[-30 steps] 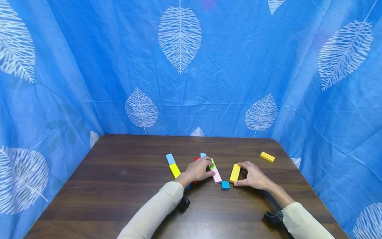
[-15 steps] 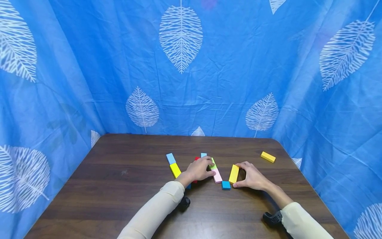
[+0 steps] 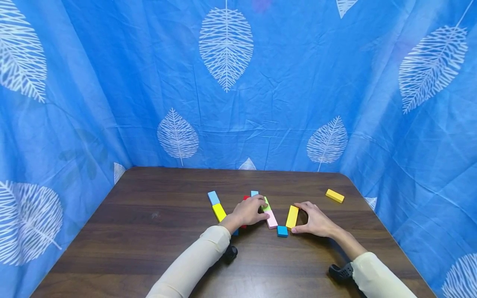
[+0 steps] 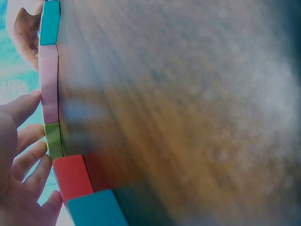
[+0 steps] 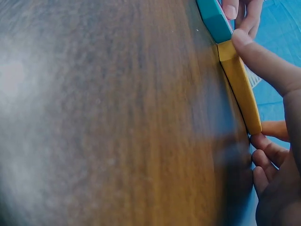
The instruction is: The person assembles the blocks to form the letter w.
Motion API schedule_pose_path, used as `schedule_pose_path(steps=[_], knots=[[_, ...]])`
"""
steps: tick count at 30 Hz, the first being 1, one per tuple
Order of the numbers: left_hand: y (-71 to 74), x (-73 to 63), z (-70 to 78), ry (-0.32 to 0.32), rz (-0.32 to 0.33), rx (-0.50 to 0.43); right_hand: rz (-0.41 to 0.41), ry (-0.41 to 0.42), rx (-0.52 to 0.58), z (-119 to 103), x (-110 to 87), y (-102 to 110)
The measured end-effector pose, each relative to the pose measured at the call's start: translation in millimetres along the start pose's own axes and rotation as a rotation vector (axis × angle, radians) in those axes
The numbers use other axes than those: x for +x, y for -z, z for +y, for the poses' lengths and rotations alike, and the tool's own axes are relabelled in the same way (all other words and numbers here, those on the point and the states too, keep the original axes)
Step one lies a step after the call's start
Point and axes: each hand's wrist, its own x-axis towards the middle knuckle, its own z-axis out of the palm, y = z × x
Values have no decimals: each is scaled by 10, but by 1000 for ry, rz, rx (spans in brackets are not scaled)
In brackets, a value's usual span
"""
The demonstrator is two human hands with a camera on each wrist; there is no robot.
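My right hand (image 3: 316,221) pinches a long yellow block (image 3: 292,217) by its two ends, thumb at the near end and fingers at the far one. The block lies on the table, its near end beside a small blue block (image 3: 282,231); in the right wrist view the two appear to touch. My left hand (image 3: 247,212) rests over other blocks, its thumb touching a pink block (image 3: 272,220) and its loosely bent fingers at a green block (image 3: 266,203). In the left wrist view, a red block (image 4: 74,176) and another blue block (image 4: 98,209) lie nearby. My left hand partly hides the red ones.
A yellow block (image 3: 335,195) lies alone at the far right of the brown table (image 3: 149,248). Left of my left hand, a light-blue block (image 3: 213,198) and a bright yellow block (image 3: 219,212) form a slanting line. A blue leaf-patterned curtain (image 3: 261,136) surrounds the table.
The yellow block in my right hand has slid slightly left, toward the small blue block, then stayed put over the last half second. My left hand has kept its place.
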Motion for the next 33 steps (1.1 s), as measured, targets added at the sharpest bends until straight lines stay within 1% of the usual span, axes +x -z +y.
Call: schedule_pose_path(steps=[23, 27, 33], knots=[[5, -8, -3, 0, 2, 4, 31, 13, 7, 13, 6, -16], [8, -8, 1, 1, 2, 4, 48, 8, 40, 33, 4, 56], [9, -11, 2, 2, -2, 3, 85, -21, 87, 119, 0, 266]])
